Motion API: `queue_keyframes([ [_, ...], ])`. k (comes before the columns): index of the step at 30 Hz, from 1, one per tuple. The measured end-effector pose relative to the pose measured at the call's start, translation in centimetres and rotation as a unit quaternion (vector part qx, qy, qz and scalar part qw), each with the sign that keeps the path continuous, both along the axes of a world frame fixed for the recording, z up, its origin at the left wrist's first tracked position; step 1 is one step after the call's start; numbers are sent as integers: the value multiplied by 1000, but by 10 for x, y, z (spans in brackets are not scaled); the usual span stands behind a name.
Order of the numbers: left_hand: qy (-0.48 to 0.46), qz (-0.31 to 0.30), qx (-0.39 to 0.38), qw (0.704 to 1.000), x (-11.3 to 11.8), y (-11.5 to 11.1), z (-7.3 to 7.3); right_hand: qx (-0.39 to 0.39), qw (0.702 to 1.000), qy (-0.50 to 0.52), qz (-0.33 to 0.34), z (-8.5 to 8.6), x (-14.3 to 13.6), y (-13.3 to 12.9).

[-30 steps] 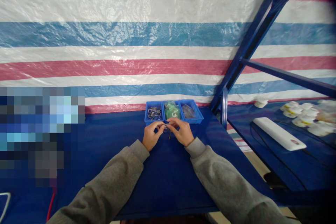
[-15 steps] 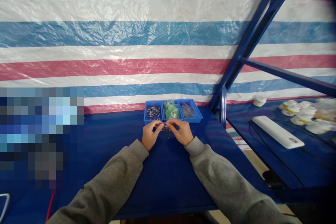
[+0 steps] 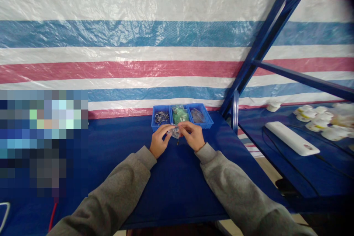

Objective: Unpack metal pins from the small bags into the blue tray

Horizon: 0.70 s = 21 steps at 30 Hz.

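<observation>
Between my hands, just in front of the bins, is a small clear plastic bag (image 3: 174,132). My left hand (image 3: 160,141) pinches its left side between thumb and fingers. At its right edge, my right hand (image 3: 193,136) has thumb and fingers closed on the bag. A thin dark, brass-tipped piece (image 3: 177,142) shows below my right fingers; I cannot tell if it is held or lies on the table. Behind stand three joined blue bins: the left bin (image 3: 153,122) with metal screws, the middle with green-and-white packets (image 3: 180,114), the right with clear plastic bags (image 3: 197,115).
The blue tabletop (image 3: 171,184) lies under my forearms. Striped plastic sheeting (image 3: 138,55) hangs behind it. A blue metal frame (image 3: 249,62) rises at the right. On the neighbouring table are a white oblong device (image 3: 291,138), black cables and several white round parts (image 3: 315,116). The left side is pixelated.
The clear bag now shows more fully between my hands, and my fingertips are further apart. My right hand has risen slightly.
</observation>
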<state>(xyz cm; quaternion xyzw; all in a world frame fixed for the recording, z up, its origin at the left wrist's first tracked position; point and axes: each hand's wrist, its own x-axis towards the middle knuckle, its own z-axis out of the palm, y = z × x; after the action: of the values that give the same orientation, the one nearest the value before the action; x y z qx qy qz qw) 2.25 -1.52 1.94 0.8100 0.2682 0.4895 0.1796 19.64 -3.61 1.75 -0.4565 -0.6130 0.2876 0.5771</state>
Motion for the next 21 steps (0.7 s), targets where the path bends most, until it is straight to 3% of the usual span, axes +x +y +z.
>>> queue_keyframes([
  [7,-29,52,5,998,0,2,-3,23,999,-11,48,4,2,-3],
  [12,-25,62,-27,997,-1,0,-4,47,995,-92,15,11,0,-4],
  [21,-24,41,-12,999,2,-1,0,23,995,-95,9,9,-2,-4],
])
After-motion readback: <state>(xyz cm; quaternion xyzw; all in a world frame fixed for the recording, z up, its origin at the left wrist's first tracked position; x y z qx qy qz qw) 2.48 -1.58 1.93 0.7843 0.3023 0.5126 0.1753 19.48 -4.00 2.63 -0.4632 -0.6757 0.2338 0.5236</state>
